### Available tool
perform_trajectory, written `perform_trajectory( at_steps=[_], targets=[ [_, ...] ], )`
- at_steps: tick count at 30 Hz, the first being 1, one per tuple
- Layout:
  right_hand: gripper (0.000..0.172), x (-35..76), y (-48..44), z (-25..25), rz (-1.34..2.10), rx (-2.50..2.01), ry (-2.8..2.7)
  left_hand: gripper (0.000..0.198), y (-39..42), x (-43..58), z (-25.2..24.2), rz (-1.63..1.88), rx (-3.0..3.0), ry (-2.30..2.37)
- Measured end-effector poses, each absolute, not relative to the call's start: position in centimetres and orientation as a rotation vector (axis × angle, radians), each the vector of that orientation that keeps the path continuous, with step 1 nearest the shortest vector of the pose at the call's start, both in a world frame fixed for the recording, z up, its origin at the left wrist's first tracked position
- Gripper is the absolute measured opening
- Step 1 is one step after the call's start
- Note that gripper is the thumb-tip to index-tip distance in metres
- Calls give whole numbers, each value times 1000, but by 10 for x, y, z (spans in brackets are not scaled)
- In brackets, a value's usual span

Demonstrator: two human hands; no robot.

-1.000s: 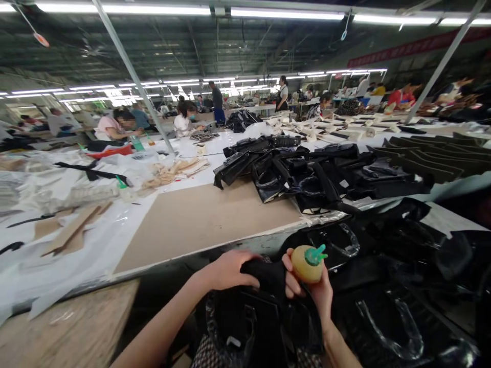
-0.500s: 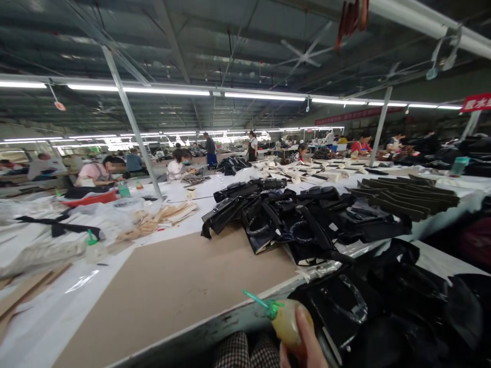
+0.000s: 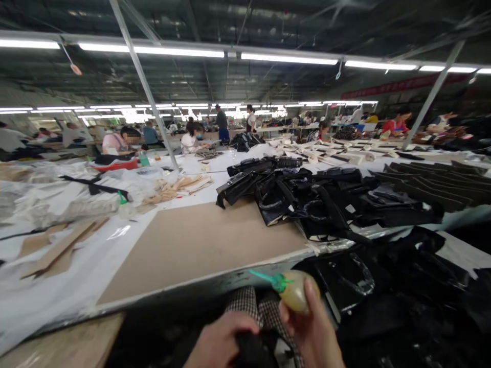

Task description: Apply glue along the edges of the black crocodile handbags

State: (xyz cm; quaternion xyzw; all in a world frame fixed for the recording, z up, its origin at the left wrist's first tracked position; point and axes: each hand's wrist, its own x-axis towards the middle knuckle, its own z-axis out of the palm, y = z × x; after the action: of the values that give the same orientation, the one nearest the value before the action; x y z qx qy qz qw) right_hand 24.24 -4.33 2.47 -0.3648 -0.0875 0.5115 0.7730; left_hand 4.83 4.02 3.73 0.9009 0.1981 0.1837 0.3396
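My right hand [image 3: 312, 335] is closed round a small yellowish squeeze bottle [image 3: 297, 291] with a green nozzle that points left. My left hand [image 3: 220, 341] sits at the bottom edge, fingers curled onto a black piece [image 3: 251, 352] in my lap. Checked fabric [image 3: 255, 309] shows just above both hands. Both hands are below the near edge of the worktable [image 3: 192, 245].
A heap of glossy black bag parts [image 3: 314, 197] lies on the table's right half, more black pieces [image 3: 402, 296] at my right. Tan strips [image 3: 180, 185], clear plastic and cardboard pieces [image 3: 57, 250] lie to the left. A slanted metal pole [image 3: 149, 97] rises behind. Other people work at far tables.
The view has tilted back down after swinging up. My left hand has come back into sight on the black piece. The bottle's nozzle, upright a second ago, now points left.
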Motion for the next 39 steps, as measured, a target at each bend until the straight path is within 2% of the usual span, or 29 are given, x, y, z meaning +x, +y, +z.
perform_trajectory(
  at_steps=[2, 6, 9, 13, 16, 25, 30, 39],
  targets=[
    [39, 268, -66, 33, 1044, -914, -159, 34, 57, 39, 54, 488, 2127, 689],
    [52, 311, -108, 34, 1018, -1089, -245, 25, 93, 33, 74, 310, 1808, 763],
    [60, 322, -128, 26, 1082, -1226, -333, 27, 112, 41, 48, 230, 1638, 742],
    [63, 323, -140, 18, 1114, -1365, -343, 31, 124, 57, -12, 229, 1544, 746],
    [65, 325, -142, 14, 1069, -1491, -375, 36, 132, 64, -37, 204, 1484, 697],
    [63, 348, -126, -3, 1068, -1695, -732, 36, 151, 90, -50, 13, 1386, 536],
    [62, 352, -119, 5, 1076, -1801, -830, 29, 148, 94, -55, -9, 1376, 554],
    [59, 341, -110, 17, 954, -1837, -917, 28, 146, 91, -52, -23, 1380, 572]
  ],
)
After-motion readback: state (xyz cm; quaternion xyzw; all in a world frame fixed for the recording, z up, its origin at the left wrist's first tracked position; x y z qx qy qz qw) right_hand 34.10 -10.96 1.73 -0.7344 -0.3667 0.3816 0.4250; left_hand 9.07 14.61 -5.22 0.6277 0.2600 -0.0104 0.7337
